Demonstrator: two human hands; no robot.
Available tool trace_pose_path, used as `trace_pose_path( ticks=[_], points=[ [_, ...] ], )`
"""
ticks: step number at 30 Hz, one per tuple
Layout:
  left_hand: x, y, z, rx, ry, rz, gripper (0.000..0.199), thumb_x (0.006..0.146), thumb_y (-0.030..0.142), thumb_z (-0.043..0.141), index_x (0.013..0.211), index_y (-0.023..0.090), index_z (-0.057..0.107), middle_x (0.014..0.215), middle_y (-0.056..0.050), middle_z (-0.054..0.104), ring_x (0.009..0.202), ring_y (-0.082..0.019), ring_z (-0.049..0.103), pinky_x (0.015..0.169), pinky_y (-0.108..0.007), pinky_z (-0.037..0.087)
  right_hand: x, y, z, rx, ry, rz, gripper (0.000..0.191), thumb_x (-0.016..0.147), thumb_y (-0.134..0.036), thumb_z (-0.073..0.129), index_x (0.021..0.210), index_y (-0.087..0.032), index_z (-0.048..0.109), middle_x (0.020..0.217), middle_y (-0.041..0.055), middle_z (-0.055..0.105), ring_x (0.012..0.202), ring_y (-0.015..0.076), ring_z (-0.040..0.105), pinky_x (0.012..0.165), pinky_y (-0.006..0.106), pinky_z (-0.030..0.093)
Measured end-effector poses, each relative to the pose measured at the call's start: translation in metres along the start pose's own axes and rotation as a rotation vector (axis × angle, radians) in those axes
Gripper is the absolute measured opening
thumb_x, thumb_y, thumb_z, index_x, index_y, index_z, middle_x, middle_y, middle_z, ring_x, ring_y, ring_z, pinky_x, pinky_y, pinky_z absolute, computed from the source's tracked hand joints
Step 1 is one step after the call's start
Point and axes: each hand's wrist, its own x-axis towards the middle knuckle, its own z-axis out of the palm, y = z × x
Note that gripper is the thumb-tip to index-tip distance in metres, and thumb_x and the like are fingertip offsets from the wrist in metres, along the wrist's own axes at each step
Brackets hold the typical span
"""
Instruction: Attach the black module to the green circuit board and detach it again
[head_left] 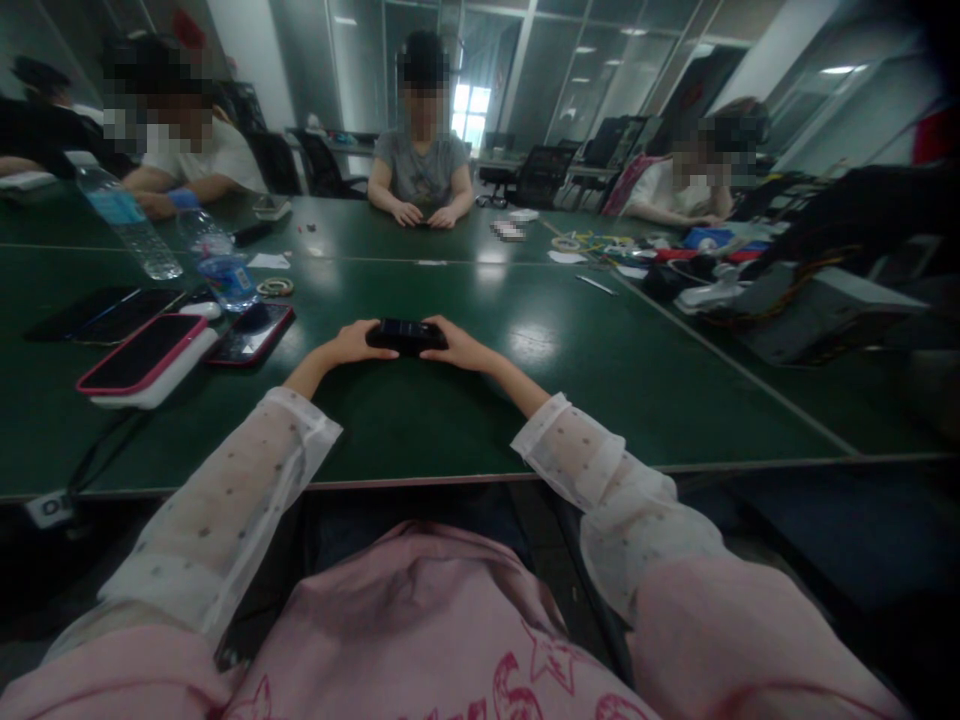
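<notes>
Both my hands grip a small black device with a dark screen [407, 334], held level at or just above the green tabletop. Its exact kind is too dim to make out. My left hand [355, 343] is closed on its left end, thumb along the near edge. Around the right end, my right hand [455, 345] is closed in the same way. To the left of my left hand lies a phone in a red-edged case [253, 333]. Farther left, a phone with a pink rim [144, 352] rests on a white box [180, 372].
Two plastic bottles [131, 222] stand at the left, near a tape roll [275, 287]. A pen [596, 285] and cables [592, 243] lie to the right, by a grey metal box [817, 310]. Several people sit around the green table [637, 390].
</notes>
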Motion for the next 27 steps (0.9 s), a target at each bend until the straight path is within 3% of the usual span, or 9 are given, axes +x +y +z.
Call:
trace_pose_path(
  ticks=[27],
  points=[
    [0.0006, -0.0014, 0.0016, 0.009, 0.005, -0.042, 0.078, 0.066, 0.062, 0.076, 0.13, 0.022, 0.058, 0.123, -0.01, 0.066, 0.117, -0.034, 0.058, 0.101, -0.048, 0.043, 0.0003, -0.0017, -0.0004, -0.04, 0.004, -0.035, 0.061, 0.077, -0.04, 0.074, 0.128, -0.018, 0.048, 0.125, 0.0141, 0.059, 0.116, 0.0311, 0.058, 0.101, 0.052, 0.046]
  ],
)
